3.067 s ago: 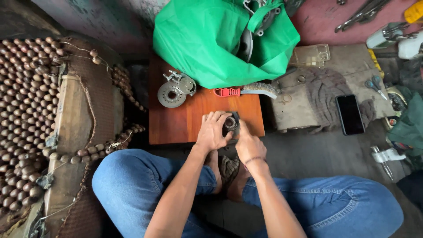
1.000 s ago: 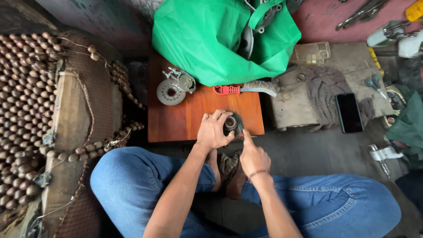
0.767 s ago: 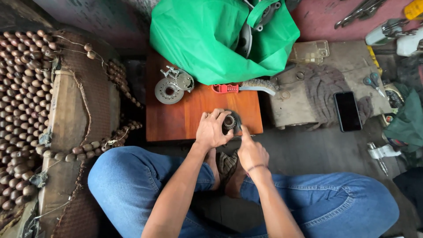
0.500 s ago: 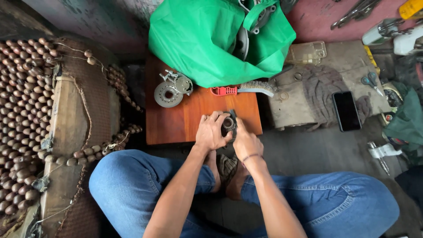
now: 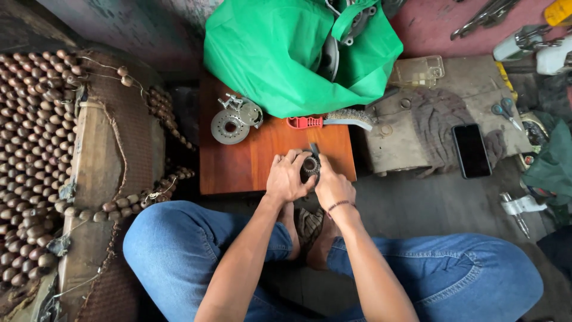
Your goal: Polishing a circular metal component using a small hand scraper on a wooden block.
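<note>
Two hands [image 5: 311, 179] around small, dark, toothed metal gear [image 5: 310, 165]

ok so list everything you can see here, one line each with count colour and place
small dark toothed metal part: one, dark grey, held between both hands at the board's near edge
orange-brown wooden board: one, in front of the knees
round grey metal disc with clutch-like assembly: one, board's far left
wire brush with red handle: one, board's far edge
green fabric bag: one, behind the board, metal parts inside
black smartphone: one, on the grey cloth at right
blue-handled scissors: one pair, far right
brown wooden bead mat: one, left side
blue jeans: both legs, bottom
left hand: grips the part
right hand: grips the part, cord bracelet on the wrist
</note>
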